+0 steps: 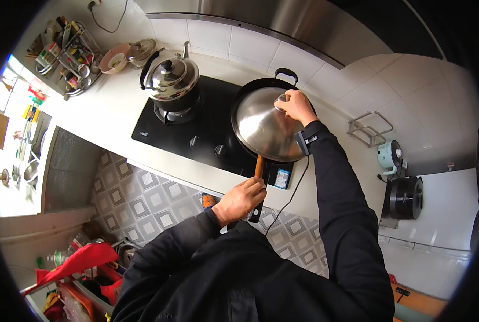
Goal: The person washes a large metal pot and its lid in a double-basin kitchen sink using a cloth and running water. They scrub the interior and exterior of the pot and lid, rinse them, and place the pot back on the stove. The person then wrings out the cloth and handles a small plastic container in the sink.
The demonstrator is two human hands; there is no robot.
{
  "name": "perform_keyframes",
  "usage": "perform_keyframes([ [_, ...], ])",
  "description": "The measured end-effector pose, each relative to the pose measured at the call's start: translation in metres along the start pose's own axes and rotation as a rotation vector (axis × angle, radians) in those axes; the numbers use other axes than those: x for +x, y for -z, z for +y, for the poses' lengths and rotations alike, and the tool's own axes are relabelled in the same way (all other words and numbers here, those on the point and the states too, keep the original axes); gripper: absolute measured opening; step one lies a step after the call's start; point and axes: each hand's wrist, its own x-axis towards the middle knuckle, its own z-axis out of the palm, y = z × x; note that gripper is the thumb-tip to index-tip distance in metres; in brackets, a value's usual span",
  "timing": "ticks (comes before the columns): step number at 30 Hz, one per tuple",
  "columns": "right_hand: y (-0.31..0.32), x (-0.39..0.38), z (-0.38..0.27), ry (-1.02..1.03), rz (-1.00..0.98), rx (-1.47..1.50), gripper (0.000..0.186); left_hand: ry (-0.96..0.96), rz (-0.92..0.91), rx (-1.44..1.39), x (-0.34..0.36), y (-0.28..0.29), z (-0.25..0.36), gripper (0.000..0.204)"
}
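- Right of centre: the black wok (pixel 248 87), covered by a domed steel lid (pixel 263 129), contents hidden.
- The right hand (pixel 297 107) pinches the lid's knob (pixel 280 101).
- Lower centre: the left hand (pixel 239 202) wraps around the wok's handle (pixel 259 165).
- Upper left: a lidded steel kettle (pixel 174 85), inside unseen; a pink bowl (pixel 109 52) holding something green.

We see a silver lid (pixel 261 126), a black wok (pixel 263 83), its orange-brown handle (pixel 259 167), a black stove (pixel 215 115), a white bench (pixel 113 107), our black sleeves (pixel 338 182), and a grey floor (pixel 159 188) patterned with pale nested squares.
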Motion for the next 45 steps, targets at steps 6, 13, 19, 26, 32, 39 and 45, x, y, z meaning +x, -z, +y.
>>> perform_keyframes([
  [6,0.017,-0.008,0.012,0.027,-0.077,0.184,0.067,0.103,0.126,0.044,-0.001,-0.007,0.016,0.03],
  [13,0.051,-0.149,0.013,0.318,0.436,0.104,0.034,0.371,0.294,0.158,-0.067,0.025,0.02,0.025],
  [19,0.007,-0.306,-0.047,0.194,0.199,0.309,0.028,0.77,0.523,0.31,-0.194,0.078,-0.002,0.022],
  [26,-0.111,-0.281,-0.214,0.432,0.088,0.372,0.038,0.94,0.76,0.443,-0.344,0.162,-0.02,0.025],
  [32,-0.246,-0.236,-0.368,0.649,-0.117,0.197,0.048,1.059,0.979,0.546,-0.46,0.264,-0.022,0.025],
  [39,-0.382,-0.166,-0.439,0.543,-0.228,0.105,0.052,1.13,1.227,0.578,-0.555,0.366,-0.068,0.023],
  [45,-0.508,-0.082,-0.52,0.589,-0.294,0.053,0.051,1.236,1.317,0.587,-0.631,0.435,-0.146,0.023],
])
